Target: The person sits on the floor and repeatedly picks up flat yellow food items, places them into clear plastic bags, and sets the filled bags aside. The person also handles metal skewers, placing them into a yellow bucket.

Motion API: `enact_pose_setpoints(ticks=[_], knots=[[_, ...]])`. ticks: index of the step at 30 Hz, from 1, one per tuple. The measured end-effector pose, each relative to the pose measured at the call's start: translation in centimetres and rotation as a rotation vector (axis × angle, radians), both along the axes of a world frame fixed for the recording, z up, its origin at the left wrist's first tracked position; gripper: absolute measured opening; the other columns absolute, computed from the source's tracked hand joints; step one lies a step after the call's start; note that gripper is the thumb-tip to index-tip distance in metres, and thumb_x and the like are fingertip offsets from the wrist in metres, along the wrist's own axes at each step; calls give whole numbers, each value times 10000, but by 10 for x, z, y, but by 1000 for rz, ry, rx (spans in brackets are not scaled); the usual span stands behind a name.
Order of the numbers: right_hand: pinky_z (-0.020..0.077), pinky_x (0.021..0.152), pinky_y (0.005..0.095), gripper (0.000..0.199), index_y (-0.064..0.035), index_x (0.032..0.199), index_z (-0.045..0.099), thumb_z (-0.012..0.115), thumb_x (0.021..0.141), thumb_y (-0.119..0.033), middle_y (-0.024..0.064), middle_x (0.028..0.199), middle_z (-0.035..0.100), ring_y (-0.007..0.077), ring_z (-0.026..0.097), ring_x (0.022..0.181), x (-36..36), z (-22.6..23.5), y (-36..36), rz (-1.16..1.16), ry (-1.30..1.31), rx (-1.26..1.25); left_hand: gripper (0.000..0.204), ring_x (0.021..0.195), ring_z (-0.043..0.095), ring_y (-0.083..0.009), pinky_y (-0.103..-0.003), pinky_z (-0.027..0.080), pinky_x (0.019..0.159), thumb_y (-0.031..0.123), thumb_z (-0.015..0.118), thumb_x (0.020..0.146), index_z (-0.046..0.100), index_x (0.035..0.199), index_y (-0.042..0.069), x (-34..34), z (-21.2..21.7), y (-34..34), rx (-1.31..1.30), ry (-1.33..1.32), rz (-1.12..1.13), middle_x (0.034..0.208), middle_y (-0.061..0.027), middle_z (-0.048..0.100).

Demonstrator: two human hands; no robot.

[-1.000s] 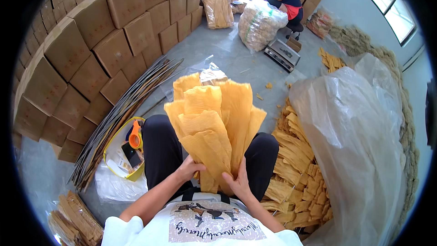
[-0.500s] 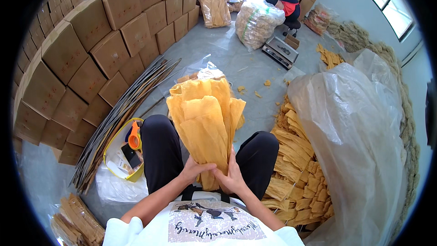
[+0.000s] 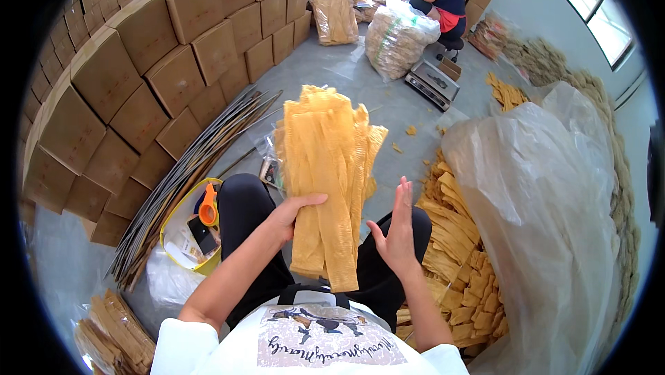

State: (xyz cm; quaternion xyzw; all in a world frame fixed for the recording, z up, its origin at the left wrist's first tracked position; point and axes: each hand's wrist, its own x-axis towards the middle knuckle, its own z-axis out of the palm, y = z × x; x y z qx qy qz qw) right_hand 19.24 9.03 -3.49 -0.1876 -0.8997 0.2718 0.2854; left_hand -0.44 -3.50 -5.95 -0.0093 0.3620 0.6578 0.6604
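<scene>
A thick bundle of long, wrinkled yellow sheets [image 3: 322,167], which look like dried tofu skin, stands upright above my lap. My left hand [image 3: 294,217] grips its left edge, the thumb lying across the front; the other fingers are hidden behind it. Just off the bundle's right side, my right hand [image 3: 396,240] is open, fingers stretched upward and thumb apart, with nothing in it. To my right, a pile of similar yellow sheets [image 3: 447,254] spreads beside my knee, partly under a large clear plastic sheet [image 3: 533,160].
Thin poles [image 3: 201,174] lie along stacked cardboard boxes [image 3: 176,77] on the left. A yellow-rimmed container [image 3: 164,233] beside my left knee holds an orange-handled tool [image 3: 208,206] and a phone. Farther off are a scale [image 3: 432,85], a stuffed clear bag [image 3: 398,39] and a seated person [image 3: 447,4].
My right hand has let go of the bundle's lower end and moved right, opening. My left hand has shifted up along the bundle's left edge, and the bundle now stands straighter.
</scene>
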Motion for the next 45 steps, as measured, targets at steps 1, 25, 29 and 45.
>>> enact_pose_setpoints(ticks=[1,25,29,45], knots=[[190,1076,477,790,-37,1412,189,656,777,-87,258,1418,254,377,205,1345,2,9,2,16,-80,198,525,1002,599,-283,-419,491,878,117,678,760,467,1230,15,-3,4,1,-14,-16,-48,1106,-152,595],[506,790,320,473,-2,1169,516,669,728,-78,100,1017,612,212,604,923,17,-54,89,38,262,-1577,592,671,657,-189,-279,505,513,487,315,934,635,841,-2,-32,-40,90,-99,535,-714,796,-130,667],[518,767,341,448,4,1166,515,615,759,-157,123,1001,621,243,616,882,22,-108,85,-53,381,-1833,263,711,656,-252,-353,528,627,294,540,848,694,919,94,-42,-156,83,-399,1313,-394,765,-134,663],[542,726,361,417,22,1131,521,617,760,-143,150,958,632,262,634,826,0,-126,91,-93,287,-1993,113,756,645,-267,-366,498,692,149,684,672,684,717,45,-58,-205,105,-546,1335,70,768,-130,660]])
